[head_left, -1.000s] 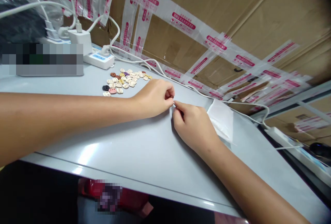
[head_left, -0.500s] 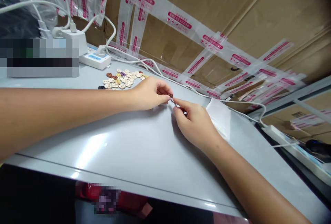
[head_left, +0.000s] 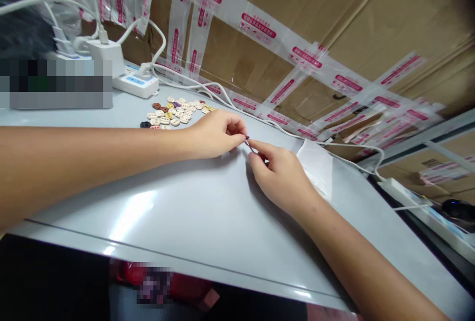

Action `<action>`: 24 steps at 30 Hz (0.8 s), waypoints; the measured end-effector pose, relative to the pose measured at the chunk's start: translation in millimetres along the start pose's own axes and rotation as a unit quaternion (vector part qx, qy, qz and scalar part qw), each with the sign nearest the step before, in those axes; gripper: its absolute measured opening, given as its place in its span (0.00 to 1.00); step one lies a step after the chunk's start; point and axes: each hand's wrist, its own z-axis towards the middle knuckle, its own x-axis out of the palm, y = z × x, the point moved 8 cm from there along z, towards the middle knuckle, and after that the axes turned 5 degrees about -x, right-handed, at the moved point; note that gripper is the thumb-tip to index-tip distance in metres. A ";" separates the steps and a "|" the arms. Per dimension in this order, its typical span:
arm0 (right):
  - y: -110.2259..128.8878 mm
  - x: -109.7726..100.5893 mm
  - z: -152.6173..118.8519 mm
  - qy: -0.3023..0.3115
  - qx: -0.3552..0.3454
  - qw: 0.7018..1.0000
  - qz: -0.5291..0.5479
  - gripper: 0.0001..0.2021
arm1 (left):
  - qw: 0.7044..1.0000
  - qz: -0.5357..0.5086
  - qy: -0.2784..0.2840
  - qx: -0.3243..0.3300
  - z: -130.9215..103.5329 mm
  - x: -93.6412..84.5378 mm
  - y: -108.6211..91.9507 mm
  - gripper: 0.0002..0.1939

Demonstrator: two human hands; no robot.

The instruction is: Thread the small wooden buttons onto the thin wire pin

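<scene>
My left hand pinches a small dark brown button between thumb and fingertips, above the grey tabletop. Facing it, my right hand is closed around a thin metal tool, whose exact kind I cannot make out. The tool's tip meets the button or lies right beside it. Most of the tool is hidden inside my right fingers. Behind my left wrist lies a loose spread of oval buttons with holes, mostly cream, some brown, yellow, purple and black.
A white power strip with plugs and cables stands at the back left. A white cable runs along the taped cardboard behind the table. A white plastic bag lies right of my right hand. Another power strip is at far right.
The brown button has turned a little in my left fingertips and now shows more edge-on. Both hands stay in nearly the same place, and the view has shifted slightly.
</scene>
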 end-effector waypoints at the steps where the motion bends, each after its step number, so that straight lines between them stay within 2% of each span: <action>1: 0.0 0.1 -0.1 0.000 0.001 1.000 0.000 0.12 | 1.000 0.008 -0.005 0.007 -0.3 -0.6 -0.6 0.04; 5: 0.4 -0.2 -0.9 0.004 0.008 1.000 0.003 0.13 | 1.000 0.019 -0.020 -0.003 -0.4 -2.6 2.1 0.03; 10: -7.6 -6.4 -1.2 0.009 0.052 0.999 -0.002 0.13 | 0.999 -0.030 -0.017 -0.040 2.8 -3.2 10.5 0.02; 18: -42.9 -10.3 2.5 0.064 0.093 0.972 -0.206 0.11 | 0.995 -0.091 0.017 -0.045 -0.9 1.0 2.1 0.04; 21: -38.5 -19.7 2.9 0.001 0.067 0.976 -0.205 0.12 | 0.992 -0.107 0.034 -0.050 -2.5 3.8 -1.1 0.04; 24: -24.0 -28.3 1.6 -0.089 0.030 0.992 -0.078 0.17 | 0.990 -0.124 0.044 -0.048 -4.0 4.7 -3.3 0.05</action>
